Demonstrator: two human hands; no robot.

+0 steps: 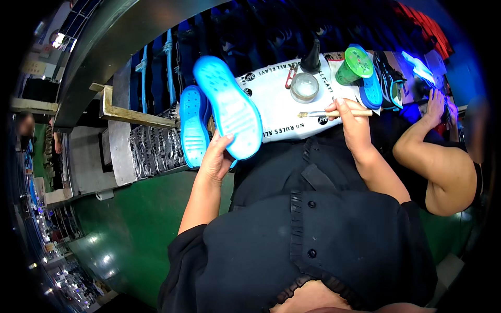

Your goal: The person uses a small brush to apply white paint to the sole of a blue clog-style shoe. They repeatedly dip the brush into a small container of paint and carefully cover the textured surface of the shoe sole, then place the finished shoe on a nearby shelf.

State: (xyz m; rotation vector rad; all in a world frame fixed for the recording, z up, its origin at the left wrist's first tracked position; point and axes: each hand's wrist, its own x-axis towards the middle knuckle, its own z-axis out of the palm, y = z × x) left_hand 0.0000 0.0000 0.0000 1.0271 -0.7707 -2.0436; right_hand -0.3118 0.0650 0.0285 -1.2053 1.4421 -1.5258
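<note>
My left hand grips a bright blue shoe sole by its near end, thumb on the upper face. The sole is tilted above the table's left part. Beside it, a second blue sole lies on the left, partly covered. In my right hand is a paintbrush with a wooden handle, its bristles pointing left over the white printed sheet. Just beyond the bristles stands a small glass jar. A black cone-tipped bottle and a red clip-like piece sit behind the jar.
A green lidded cup stands at the right of the sheet, near another blue sole and a black shoe. A metal bracket juts in from the left. At the right, a co-worker's arm reaches over the bench.
</note>
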